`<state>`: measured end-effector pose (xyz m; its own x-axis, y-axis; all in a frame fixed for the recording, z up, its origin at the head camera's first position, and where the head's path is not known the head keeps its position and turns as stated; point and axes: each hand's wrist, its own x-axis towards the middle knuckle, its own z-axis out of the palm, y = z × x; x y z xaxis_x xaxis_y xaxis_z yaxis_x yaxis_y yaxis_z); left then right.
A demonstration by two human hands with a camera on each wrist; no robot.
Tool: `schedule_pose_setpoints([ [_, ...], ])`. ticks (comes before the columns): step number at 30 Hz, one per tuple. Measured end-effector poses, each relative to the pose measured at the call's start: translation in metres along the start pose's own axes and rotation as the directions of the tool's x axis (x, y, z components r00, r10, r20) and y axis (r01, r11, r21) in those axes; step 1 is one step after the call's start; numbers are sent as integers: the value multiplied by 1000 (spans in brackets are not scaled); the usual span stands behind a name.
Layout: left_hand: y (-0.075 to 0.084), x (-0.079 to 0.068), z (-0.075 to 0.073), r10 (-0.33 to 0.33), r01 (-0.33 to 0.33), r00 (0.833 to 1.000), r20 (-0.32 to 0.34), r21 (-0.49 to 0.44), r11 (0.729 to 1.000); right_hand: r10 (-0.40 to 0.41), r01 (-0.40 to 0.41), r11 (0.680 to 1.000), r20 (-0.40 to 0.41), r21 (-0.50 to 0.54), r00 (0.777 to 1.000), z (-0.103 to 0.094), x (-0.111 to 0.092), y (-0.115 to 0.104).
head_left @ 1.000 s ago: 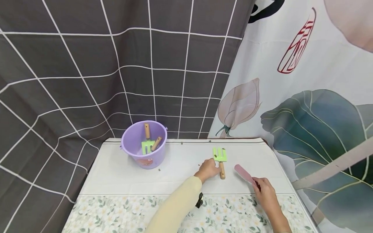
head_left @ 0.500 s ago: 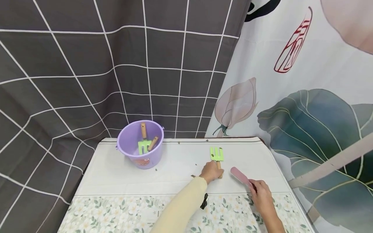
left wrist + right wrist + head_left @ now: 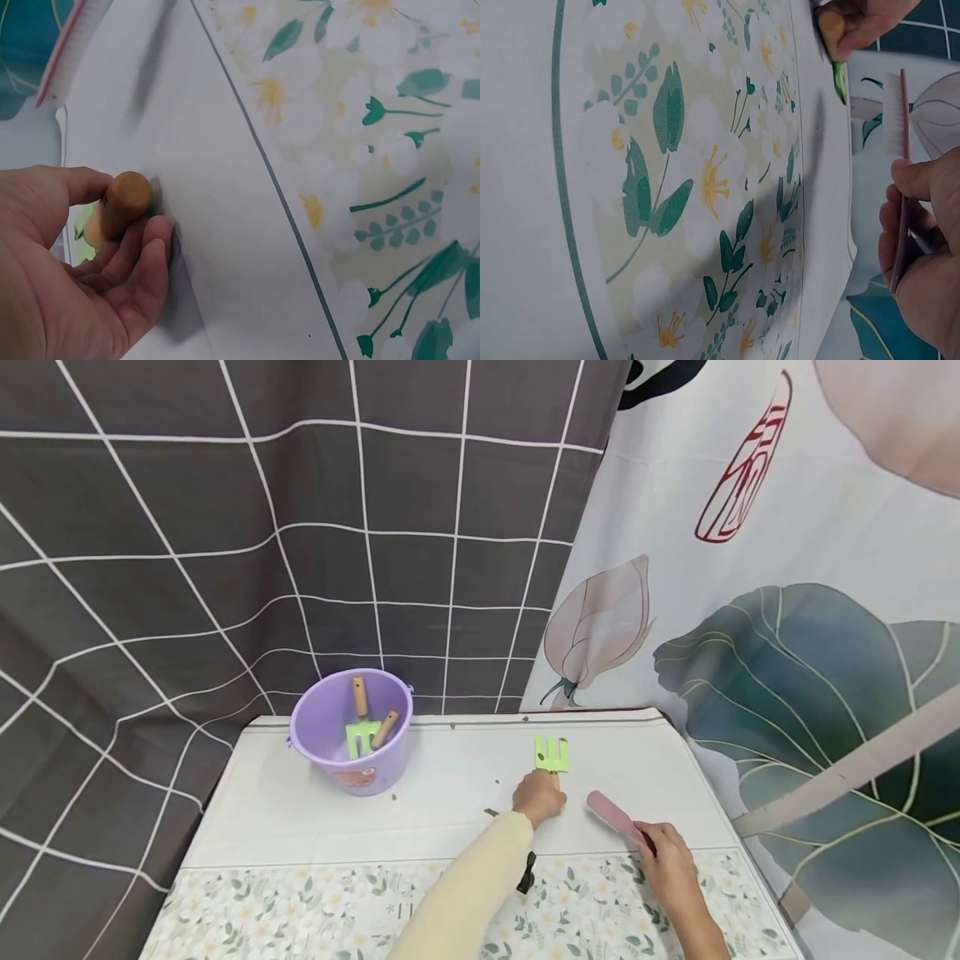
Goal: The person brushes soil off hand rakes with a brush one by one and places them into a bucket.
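My left hand (image 3: 538,797) grips the wooden handle (image 3: 126,202) of a small garden fork, thumb on one side and fingers curled on the other. The bright green fork head (image 3: 552,766) points toward the back wall, with dark specks on it. My right hand (image 3: 672,864) holds a pink brush (image 3: 611,812) by its handle, a little above the table and to the right of the fork. White bristles (image 3: 892,112) line one side of the brush in the right wrist view. The end of its handle is partly hidden in the palm.
A purple bucket (image 3: 386,768) stands at the back left, holding another green fork (image 3: 363,737) and a second wooden handle (image 3: 386,729). Dark crumbs and a small brown bit (image 3: 491,812) lie on the white tabletop (image 3: 450,760). A grey gridded curtain (image 3: 420,568) hangs behind.
My left hand has moved from beside the fork onto its handle and now covers most of it. The right hand still holds the brush. The head view has shifted slightly to the right.
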<state>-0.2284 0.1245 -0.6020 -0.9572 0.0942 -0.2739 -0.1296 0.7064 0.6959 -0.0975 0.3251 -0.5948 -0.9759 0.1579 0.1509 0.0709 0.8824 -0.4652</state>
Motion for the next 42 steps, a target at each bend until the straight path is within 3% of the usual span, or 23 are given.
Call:
schedule_pose_setpoints([
  [6, -2, 2, -6, -80, 87, 995, 65, -119, 989, 24, -25, 1000, 49, 14, 999, 3, 2, -1],
  [10, -3, 2, -10, -127, 143, 988, 86, -222, 965, 30, -32, 999, 66, 21, 997, 5, 2, -3],
  [15, -6, 4, -15, -173, 202, 978, 120, -298, 933, -18, 17, 1000, 61, 25, 998, 6, 2, -6],
  [24, -12, 6, -25, -186, 253, 962, 197, -405, 878, -97, 95, 995, 46, 29, 994, 6, 6, -9],
  [29, -13, 1, -30, -185, 263, 960, 208, -465, 846, -85, 83, 996, 58, 42, 995, 7, 8, -13],
  [42, -21, -11, -46, -100, 252, 954, 284, -572, 781, -96, 92, 994, 60, 59, 994, 7, 9, -20],
])
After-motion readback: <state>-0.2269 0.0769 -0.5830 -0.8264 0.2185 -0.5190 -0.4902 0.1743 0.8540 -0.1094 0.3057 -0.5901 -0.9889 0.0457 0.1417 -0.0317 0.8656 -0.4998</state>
